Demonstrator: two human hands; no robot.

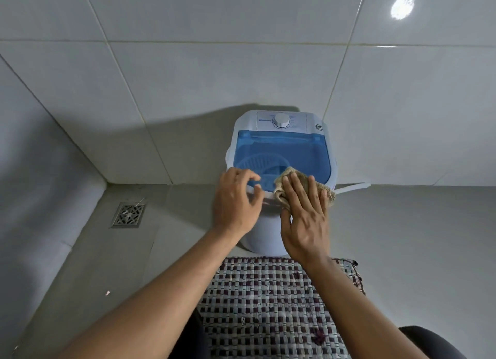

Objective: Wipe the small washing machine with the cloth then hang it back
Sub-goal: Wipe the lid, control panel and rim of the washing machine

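Observation:
A small white washing machine (281,144) with a see-through blue lid and a white dial stands on the floor against the tiled wall. A beige cloth (291,177) lies over the front right rim of the lid. My right hand (304,213) presses flat on the cloth, fingers spread over it. My left hand (236,200) rests at the lid's front left edge with curled, parted fingers and holds nothing.
A woven checked mat (268,305) lies on the floor in front of the machine. A metal floor drain (128,215) sits to the left near the wall corner. A white hose (354,186) runs out along the floor to the machine's right. My dark-clad knees show at the bottom.

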